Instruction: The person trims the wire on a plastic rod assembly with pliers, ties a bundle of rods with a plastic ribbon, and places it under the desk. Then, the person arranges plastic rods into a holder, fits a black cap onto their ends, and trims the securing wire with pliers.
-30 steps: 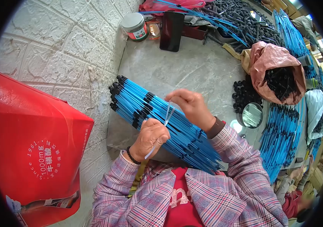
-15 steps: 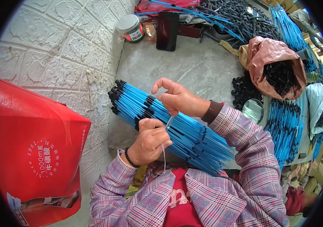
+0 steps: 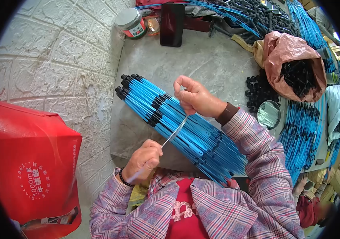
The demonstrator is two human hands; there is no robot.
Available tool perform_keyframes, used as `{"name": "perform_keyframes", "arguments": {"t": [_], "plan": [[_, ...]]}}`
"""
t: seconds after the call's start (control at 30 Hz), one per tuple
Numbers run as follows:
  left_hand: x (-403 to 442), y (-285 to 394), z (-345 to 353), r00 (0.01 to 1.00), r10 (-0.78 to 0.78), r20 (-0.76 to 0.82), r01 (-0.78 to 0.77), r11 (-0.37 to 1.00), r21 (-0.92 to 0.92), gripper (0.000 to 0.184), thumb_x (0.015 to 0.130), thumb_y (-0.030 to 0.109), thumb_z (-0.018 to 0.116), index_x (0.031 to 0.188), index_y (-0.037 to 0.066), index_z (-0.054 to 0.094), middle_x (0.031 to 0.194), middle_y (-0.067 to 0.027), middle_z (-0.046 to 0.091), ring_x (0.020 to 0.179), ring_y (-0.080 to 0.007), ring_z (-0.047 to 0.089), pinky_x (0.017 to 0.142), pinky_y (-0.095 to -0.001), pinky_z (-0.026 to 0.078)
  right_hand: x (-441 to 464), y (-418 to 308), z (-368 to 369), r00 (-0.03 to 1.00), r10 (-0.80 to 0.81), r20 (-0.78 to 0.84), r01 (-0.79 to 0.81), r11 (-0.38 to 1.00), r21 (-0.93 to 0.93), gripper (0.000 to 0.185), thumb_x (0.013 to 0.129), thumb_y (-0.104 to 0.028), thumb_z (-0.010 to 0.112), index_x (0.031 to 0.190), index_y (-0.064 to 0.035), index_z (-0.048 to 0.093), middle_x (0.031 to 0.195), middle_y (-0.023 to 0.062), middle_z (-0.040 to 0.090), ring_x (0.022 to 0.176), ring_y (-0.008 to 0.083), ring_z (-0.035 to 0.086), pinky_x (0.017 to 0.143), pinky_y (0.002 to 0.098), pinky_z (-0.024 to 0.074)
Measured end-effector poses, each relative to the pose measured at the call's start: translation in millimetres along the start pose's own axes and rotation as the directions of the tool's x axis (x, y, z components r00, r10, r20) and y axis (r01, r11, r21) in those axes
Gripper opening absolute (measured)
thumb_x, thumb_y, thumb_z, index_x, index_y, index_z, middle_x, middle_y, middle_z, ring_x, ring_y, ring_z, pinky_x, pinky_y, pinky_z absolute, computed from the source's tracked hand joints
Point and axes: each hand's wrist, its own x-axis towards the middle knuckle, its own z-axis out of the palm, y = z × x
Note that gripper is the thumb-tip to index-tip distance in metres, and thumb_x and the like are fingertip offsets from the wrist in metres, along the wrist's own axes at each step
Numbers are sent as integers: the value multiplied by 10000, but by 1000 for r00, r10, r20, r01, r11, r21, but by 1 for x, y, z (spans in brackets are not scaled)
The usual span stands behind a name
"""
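Holding one pale strip [image 3: 174, 134], apparently together, left fingers [image 3: 151, 148] sit beside, right fingers [image 3: 188, 104] over, the blue bundle [image 3: 193, 142].

Left grip [image 3: 142, 160], right grip [image 3: 198, 98]; strip [image 3: 178, 130] between; rods [image 3: 201, 137] below

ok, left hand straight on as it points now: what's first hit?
Past its thin pale strip, the left hand likely meets the bundle of thin blue rods with black fittings; height is unclear, so it might pass above.

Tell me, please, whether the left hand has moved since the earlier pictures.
Yes: judged against the grey table, the left hand has moved leftward and down the picture, away from the bundle of blue rods.
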Motion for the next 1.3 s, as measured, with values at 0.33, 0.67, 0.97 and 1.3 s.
{"name": "perform_keyframes", "arguments": {"t": [0.33,0.67,0.97,1.3], "plan": [[2,-10,-3,987,-102,-125,67,964,-259,413,1020,310,420,680,75,405,670,-23,399,822,-212,456,765,-325,394,-3,-21,4,999,-46,-23,42,985,-165,66,925,-57,452,954,-115,437,649,-55,407,486,48,375,432,211,328],[-8,-36,5,953,-193,-233,49,859,-509,399,1026,304,405,682,102,379,639,8,358,803,-187,430,772,-304,370,-17,-8,-17,1000,-21,-22,23,997,69,52,941,-88,482,971,-129,467,641,-65,411,520,30,420,448,196,344],[93,-3,-24,887,-242,-392,-83,753,-653,372,1037,248,396,697,97,371,663,-13,387,712,-141,432,769,-314,381,-41,-3,27,932,-327,155,308,495,-812,121,921,-116,561,1025,-55,550,711,128,597,641,302,606,574,365,474],[109,12,7,834,-335,-439,2,797,-604,471,995,160,474,1419,91,281,1093,-96,573,991,-177,555,867,-291,433,-43,5,15,919,-386,-80,233,695,-680,123,908,-129,559,905,-19,614,728,155,600,663,238,610,617,357,479]]}}
